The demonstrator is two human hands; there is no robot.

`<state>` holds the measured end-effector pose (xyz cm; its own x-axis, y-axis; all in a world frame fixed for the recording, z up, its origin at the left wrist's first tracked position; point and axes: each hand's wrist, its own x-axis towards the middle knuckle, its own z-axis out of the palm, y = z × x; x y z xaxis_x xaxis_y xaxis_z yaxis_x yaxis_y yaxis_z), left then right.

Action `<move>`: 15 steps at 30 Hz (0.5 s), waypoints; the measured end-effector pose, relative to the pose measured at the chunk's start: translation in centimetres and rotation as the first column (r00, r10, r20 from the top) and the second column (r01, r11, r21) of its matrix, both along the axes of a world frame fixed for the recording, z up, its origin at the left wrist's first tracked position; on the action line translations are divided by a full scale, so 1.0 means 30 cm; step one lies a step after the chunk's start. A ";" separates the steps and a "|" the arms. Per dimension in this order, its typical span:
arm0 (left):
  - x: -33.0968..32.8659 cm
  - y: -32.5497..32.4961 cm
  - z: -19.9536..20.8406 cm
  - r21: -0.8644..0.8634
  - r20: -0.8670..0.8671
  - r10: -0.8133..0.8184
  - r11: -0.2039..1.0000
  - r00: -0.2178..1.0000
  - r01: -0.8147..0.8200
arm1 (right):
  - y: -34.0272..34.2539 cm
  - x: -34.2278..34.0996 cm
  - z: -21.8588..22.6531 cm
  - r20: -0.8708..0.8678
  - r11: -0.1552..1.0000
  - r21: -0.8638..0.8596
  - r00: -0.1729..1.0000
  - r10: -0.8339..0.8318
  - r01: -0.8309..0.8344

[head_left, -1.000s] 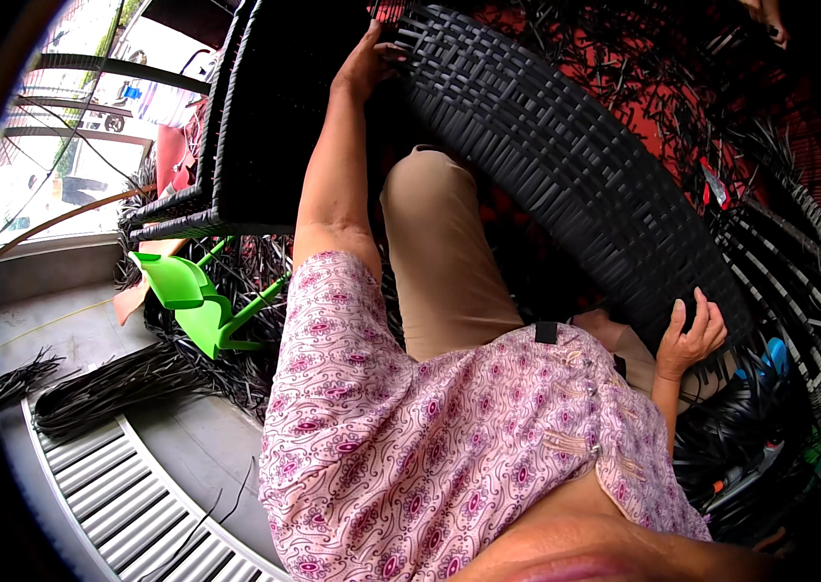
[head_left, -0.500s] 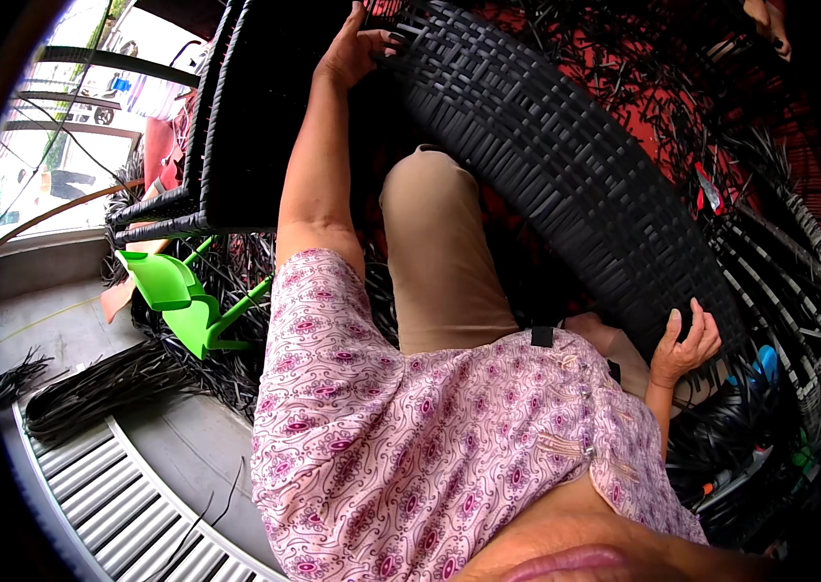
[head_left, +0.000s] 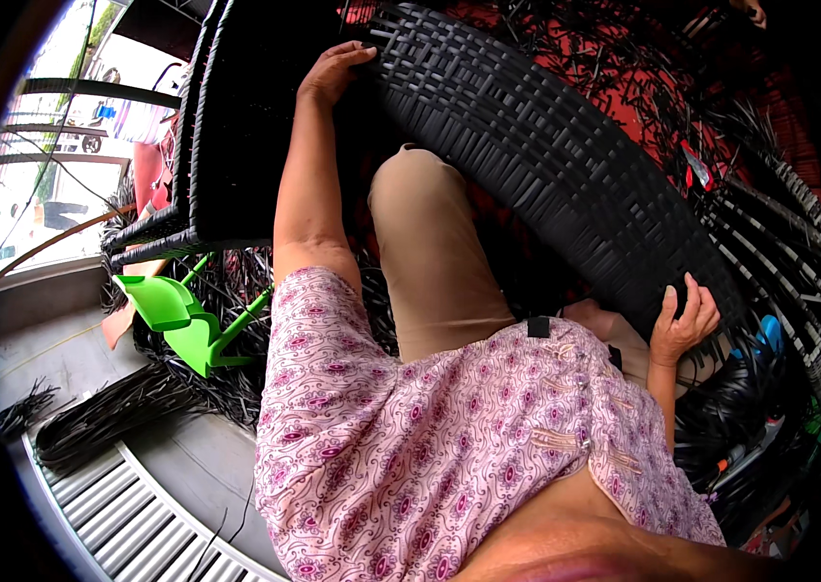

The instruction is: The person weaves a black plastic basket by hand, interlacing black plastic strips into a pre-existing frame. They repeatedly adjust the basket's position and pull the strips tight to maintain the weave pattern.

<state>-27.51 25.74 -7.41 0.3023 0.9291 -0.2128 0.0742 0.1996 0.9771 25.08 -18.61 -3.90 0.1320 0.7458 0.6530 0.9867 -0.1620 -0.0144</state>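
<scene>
A long curved panel of woven black plastic rattan slants from upper middle to lower right across my lap, with loose strand ends at its upper end. My left hand is at that upper left end, fingers pressed together at the panel's edge; the dark background hides part of the contact. Near the lower right end is my right hand, thumb and fingers apart, resting against the panel's near edge without wrapping round it. My bent knee in beige trousers is beside the panel.
A black woven frame stands at upper left. Below it are a green plastic object and a bundle of black strips near a white slatted rack. At right lie red-handled scissors and a strip-wound frame.
My left hand has come slightly down and its fingers have closed together at the panel's edge. My right hand stays nearly in place. The view has shifted slightly.
</scene>
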 end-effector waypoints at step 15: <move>0.303 -0.198 0.125 0.735 -0.678 0.534 0.484 0.505 0.476 | -0.012 0.001 0.017 -0.053 0.999 -0.010 0.998 -0.041 0.041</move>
<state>-18.41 19.81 -3.65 0.4414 0.7583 0.4796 0.8361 -0.5416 0.0869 25.10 -18.96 -3.38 0.1967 0.7451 0.6373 0.9771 -0.2024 -0.0649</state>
